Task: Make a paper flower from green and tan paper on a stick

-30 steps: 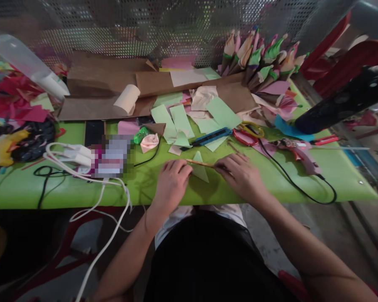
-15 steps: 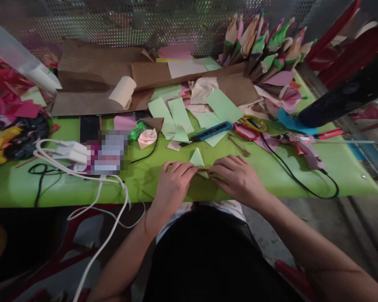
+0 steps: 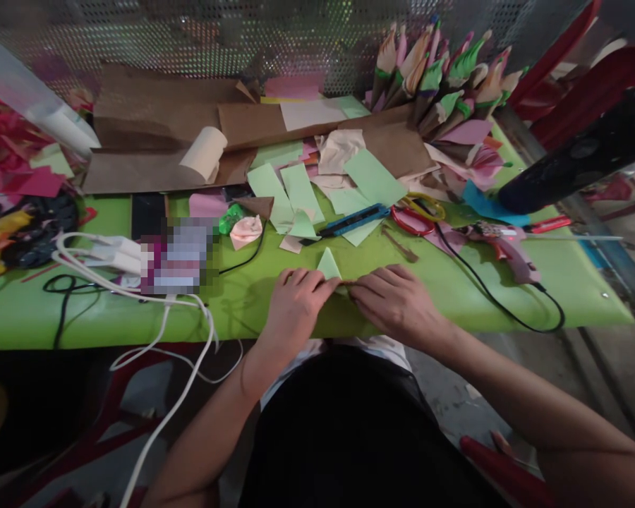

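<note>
A piece of light green paper [image 3: 328, 265] lies at the front of the table, its pointed tip standing out beyond my fingers. My left hand [image 3: 299, 303] is closed on its left side, thumb and fingertips pressed together. From the right, my right hand [image 3: 394, 300] pinches it, with the fingertips almost meeting those of the left. Something thin and brownish shows between the fingertips; my fingers hide most of it. Just beyond are a blue utility knife [image 3: 355, 220] and cut green paper strips [image 3: 303, 190].
Red-handled scissors [image 3: 413, 221] and a pink glue gun [image 3: 502, 247] with a black cord lie to the right. On the left are a phone [image 3: 183, 257] and white cables [image 3: 212, 331]. Brown paper [image 3: 159, 106] and paper-wrapped cones [image 3: 444, 77] fill the back; a dark cylinder [image 3: 576, 152] leans at right.
My fingertips have drawn slightly closer together over the paper, and less of the thin brownish piece shows between them. The other things on the table stay in place.
</note>
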Available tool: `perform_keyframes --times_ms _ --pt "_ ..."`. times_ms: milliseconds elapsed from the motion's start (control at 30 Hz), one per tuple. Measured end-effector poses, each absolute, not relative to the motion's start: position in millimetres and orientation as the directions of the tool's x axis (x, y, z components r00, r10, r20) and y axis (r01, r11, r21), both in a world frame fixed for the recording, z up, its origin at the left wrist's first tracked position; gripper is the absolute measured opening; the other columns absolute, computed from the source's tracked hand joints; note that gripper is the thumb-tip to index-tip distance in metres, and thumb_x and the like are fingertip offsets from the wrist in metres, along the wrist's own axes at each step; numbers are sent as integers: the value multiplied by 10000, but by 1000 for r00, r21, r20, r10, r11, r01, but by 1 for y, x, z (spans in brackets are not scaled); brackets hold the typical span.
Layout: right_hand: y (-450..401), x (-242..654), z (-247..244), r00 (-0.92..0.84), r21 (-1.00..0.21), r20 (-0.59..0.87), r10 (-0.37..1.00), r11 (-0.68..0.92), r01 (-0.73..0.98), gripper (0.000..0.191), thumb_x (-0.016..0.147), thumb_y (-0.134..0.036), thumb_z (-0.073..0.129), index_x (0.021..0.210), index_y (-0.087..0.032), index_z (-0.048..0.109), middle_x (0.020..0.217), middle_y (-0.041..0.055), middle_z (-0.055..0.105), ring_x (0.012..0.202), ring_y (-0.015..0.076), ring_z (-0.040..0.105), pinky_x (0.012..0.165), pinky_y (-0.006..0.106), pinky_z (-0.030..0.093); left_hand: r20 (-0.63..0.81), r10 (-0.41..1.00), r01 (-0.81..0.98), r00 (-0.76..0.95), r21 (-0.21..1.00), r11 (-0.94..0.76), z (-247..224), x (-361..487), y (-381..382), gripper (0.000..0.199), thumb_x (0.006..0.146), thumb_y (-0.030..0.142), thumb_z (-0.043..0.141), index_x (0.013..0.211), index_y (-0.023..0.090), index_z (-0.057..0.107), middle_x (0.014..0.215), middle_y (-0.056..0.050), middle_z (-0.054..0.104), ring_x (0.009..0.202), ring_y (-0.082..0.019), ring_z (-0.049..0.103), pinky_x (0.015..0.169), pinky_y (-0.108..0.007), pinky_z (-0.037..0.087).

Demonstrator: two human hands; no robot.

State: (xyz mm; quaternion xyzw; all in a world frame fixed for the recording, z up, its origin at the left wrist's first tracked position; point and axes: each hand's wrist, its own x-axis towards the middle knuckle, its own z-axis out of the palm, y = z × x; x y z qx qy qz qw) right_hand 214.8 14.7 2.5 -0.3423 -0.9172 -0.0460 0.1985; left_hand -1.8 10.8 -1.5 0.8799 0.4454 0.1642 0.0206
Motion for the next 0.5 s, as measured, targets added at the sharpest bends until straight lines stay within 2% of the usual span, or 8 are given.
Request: perform_keyframes --times_ms 133,267,500 --pt "16 214 -2 -655 -70 419 629 741 668 211 982 -196 521 857 -192 691 787 52 665 736 192 520 685 357 329 243 816 790 524 220 -573 1 0 9 366 957 97 485 1233 249 671 1104 -70 687 967 -228 597 855 -391 433" --pt "20 212 -5 -594 -116 426 682 692 712 209 979 -218 527 863 -187 698 799 60 659 741 201 515 675 354 328 208 858 822 470 250 -511 4 3 5 352 910 116 573 1212 268 673 1167 -74 682 1023 -255 590 914 -442 417" --pt "28 206 -7 -499 -215 420 758 617 757 174 939 -186 550 802 -196 657 796 65 668 767 216 553 669 340 363 234 902 853 363 307 -423 -2 12 4 241 878 177 680 1097 277 688 1144 -52 693 1039 -267 573 941 -469 367"
